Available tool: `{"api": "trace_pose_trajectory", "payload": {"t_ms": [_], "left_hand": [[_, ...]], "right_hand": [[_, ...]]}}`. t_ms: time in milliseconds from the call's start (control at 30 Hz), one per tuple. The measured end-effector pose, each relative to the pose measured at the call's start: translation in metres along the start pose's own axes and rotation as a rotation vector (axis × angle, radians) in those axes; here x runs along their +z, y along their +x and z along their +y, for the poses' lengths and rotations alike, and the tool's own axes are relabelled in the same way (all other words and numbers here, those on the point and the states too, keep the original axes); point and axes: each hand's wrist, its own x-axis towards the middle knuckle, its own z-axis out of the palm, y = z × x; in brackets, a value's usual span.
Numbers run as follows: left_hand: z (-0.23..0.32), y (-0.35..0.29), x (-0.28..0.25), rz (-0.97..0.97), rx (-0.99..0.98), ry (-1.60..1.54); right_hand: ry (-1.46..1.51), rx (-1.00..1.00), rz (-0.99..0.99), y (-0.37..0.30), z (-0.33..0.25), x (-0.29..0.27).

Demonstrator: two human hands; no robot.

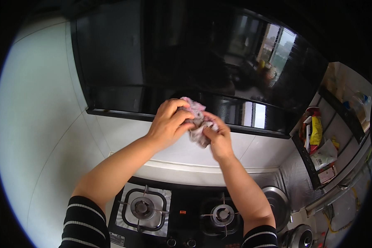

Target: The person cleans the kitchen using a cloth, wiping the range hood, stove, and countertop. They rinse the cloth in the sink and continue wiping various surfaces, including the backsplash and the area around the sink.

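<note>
Between my two hands is a crumpled, pinkish-grey cloth (199, 120), held up in front of the lower edge of a glossy black range hood (182, 53). My left hand (168, 123) grips its upper left part, fingers curled into the fabric. On the other side, my right hand (219, 138) pinches the lower right part with thumb and fingers. Some of the cloth is blurred, and the fingertips behind it are hidden. Both forearms reach up over a black gas stove (182, 225) in striped black sleeves.
The stove carries a left burner (142, 207) and a right burner (223, 214). To the right stand a round metal lid (275, 202) and a lidded pot (300, 237). Packets, including a yellow bag (316, 131), sit on a wall shelf (308, 165). White tiled wall (41, 107) lies at left.
</note>
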Motion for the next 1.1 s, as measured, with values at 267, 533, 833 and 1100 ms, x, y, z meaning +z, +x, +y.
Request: {"api": "trace_pose_trajectory", "payload": {"t_ms": [267, 533, 833, 1100], "left_hand": [[-0.008, -0.060, -0.036, -0.059, -0.107, 0.088], [-0.008, -0.068, -0.022, -0.023, -0.204, 0.079], [-0.021, -0.087, -0.048, -0.106, -0.300, 0.177], [-0.010, -0.092, -0.047, -0.105, -0.372, 0.098]], "right_hand": [[-0.540, -0.471, -0.046, 0.006, -0.014, 0.005], [-1.805, -0.887, -0.276, 0.064, 0.000, 0.030], [-2.028, -0.834, -0.091, 0.041, -0.030, -0.065], [-1.296, -0.341, 0.450, 0.019, -0.070, -0.155]]}}
